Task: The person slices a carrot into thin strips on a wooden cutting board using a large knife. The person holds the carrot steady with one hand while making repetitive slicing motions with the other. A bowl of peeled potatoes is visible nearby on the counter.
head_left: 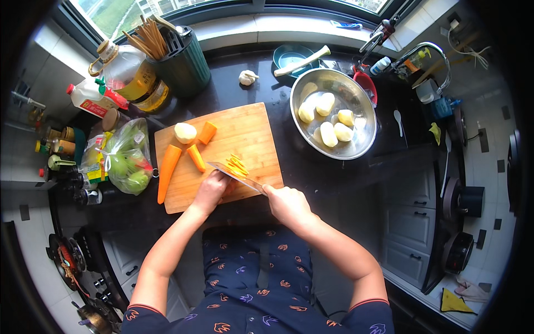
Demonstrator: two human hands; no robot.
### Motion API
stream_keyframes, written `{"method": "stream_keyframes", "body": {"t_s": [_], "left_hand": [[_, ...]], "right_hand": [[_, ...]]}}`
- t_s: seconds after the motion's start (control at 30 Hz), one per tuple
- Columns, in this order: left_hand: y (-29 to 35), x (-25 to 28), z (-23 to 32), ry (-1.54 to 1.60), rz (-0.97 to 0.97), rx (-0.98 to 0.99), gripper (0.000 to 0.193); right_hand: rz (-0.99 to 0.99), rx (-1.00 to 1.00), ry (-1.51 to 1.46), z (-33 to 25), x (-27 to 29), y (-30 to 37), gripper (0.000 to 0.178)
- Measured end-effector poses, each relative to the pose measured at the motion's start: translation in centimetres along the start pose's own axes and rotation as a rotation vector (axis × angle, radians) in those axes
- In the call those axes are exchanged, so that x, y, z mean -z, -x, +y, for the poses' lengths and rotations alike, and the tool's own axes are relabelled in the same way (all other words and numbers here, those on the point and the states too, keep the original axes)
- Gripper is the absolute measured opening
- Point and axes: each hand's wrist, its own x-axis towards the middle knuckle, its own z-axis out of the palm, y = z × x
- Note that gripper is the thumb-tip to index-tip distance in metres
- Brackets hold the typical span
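My right hand (290, 205) is wrapped round the handle of a kitchen knife (247, 181), near the front edge of the wooden cutting board (256, 131). Thin carrot strips (237, 165) lie against the far side of the blade. My left hand (210, 190) is curled close to the blade on its near side; whatever its fingers press on is hidden. Farther left on the board lie a long carrot piece (168, 173), a shorter carrot piece (196, 158), a carrot chunk (208, 133) and a peeled potato (185, 132).
Right of the board stands a metal bowl (364, 131) with several peeled potatoes. Garlic (248, 78) lies behind the board. A bag of green vegetables (128, 161), an oil bottle (133, 67) and a green utensil holder (186, 67) stand at left. A white spoon (398, 122) lies at right.
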Motion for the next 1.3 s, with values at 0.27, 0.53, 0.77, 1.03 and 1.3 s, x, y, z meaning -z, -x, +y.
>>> {"method": "stream_keyframes", "body": {"t_s": [0.27,0.53,0.77,1.03,1.3], "left_hand": [[0.4,0.0,-0.4,0.009,-0.12,0.088,0.017],[0.3,0.1,-0.6,-0.061,-0.062,0.023,0.015],[-0.6,0.8,0.5,0.006,0.0,0.005,0.023],[0.2,0.6,-0.6,-0.069,-0.096,0.012,0.026],[-0.6,1.3,0.3,-0.148,-0.028,-0.021,0.027]], "right_hand": [[0.061,-0.037,0.022,-0.2,-3.0,-1.3,0.01],[0.089,0.009,-0.003,-0.1,-1.9,-1.0,0.013],[0.006,-0.007,-0.01,0.3,-1.0,-0.5,0.017],[0.017,-0.051,0.006,-0.6,-2.9,-2.1,0.014],[0.072,0.007,-0.053,-0.2,-1.2,-1.6,0.013]]}}
